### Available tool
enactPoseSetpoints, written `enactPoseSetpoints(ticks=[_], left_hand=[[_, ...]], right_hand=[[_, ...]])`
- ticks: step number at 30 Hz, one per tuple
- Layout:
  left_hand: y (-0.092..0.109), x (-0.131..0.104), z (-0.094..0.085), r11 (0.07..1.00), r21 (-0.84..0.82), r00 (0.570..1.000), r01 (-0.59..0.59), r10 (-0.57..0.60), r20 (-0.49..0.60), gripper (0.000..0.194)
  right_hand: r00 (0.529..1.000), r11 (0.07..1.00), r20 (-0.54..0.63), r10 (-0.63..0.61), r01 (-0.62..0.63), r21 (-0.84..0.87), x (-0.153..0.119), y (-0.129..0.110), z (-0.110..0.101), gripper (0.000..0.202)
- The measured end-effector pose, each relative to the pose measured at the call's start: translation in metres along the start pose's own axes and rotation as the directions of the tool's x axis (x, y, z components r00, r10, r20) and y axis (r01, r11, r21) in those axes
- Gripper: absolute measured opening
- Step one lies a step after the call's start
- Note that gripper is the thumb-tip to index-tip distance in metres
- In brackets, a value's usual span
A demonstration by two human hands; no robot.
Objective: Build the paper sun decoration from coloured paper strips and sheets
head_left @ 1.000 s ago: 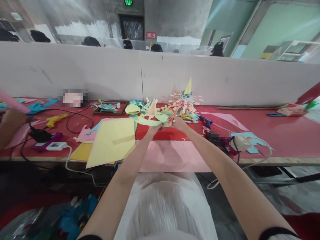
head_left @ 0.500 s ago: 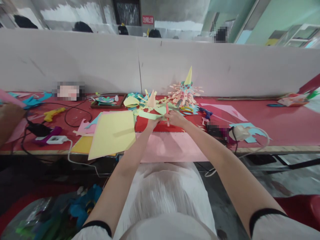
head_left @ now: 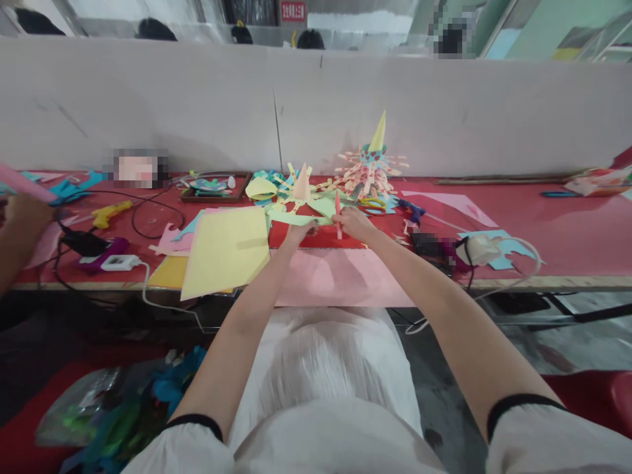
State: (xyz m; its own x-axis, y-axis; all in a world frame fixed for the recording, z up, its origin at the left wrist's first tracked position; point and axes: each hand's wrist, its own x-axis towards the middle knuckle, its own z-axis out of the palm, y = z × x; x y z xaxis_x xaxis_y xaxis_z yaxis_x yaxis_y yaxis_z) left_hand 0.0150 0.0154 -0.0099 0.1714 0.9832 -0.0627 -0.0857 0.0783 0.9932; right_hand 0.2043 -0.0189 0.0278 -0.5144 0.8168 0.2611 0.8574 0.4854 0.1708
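My left hand is closed on a pale green paper strip at the middle of the table. Close beside it on the right, my right hand is wrapped round a slim red pen, which stands nearly upright. The fingertips of both hands are partly hidden. Just beyond them are a peach paper cone with yellow strips round it and a fringed pink paper piece topped by a tall yellow cone. Below the hands lies a red sheet.
A large yellow sheet lies left of my hands and a pink sheet in front. Yellow scissors and a blue glue gun are to the right. Farther left are a yellow glue gun, cables and another person's hand.
The view has tilted down a little. My hands have moved slightly apart, and the green strip between them looks lower and flatter. The other person's hand at the left has shifted.
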Motion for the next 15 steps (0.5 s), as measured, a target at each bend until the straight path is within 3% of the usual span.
enactPoseSetpoints(ticks=[7,11,15], left_hand=[[0.008,0.003,-0.029,0.996,0.079,0.993,0.037,-0.028,-0.117,0.013],[0.013,-0.003,-0.046,0.982,0.184,0.993,0.044,-0.023,-0.115,0.013],[0.016,-0.012,-0.049,0.951,0.308,0.994,0.031,0.003,-0.109,0.011]], right_hand=[[0.997,0.999,0.053,0.048,-0.050,0.018,-0.018,0.010,-0.005,0.031],[0.993,0.994,0.068,0.098,-0.101,0.036,-0.031,0.023,0.002,0.034],[0.989,0.990,0.083,0.119,-0.125,0.065,-0.036,0.031,0.010,0.029]])
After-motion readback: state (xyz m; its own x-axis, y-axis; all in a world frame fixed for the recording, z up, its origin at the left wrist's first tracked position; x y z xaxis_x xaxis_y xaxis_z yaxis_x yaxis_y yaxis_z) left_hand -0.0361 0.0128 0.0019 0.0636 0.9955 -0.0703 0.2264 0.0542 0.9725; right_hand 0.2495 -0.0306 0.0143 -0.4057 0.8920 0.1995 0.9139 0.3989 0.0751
